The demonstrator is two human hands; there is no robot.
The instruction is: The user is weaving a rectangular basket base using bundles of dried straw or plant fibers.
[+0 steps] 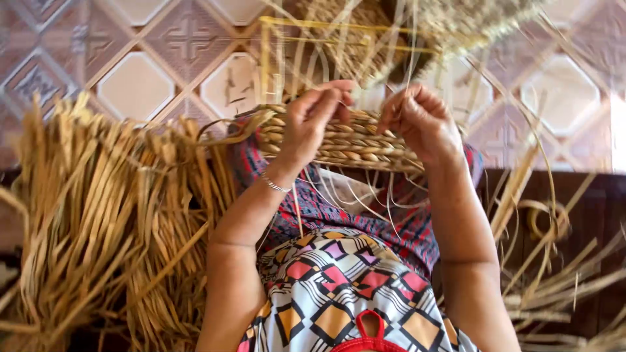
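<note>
patterned dress [345, 287], left hand [313, 124], right hand [420, 120], woven basket [349, 140]

Bright daylight, right-edge glare, soft focus

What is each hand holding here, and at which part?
Both hold the woven straw basket at its unfinished top edge: left hand near the left end, right hand at the right, pinching loose strands.

Both forearms raised, elbows low, converging upward. Left hand [312, 124] fingers curled, thumb and fingertips pinched. Right hand [420, 120] likewise curled, fingers pinched together, wrists bent, hands near each other.
</note>
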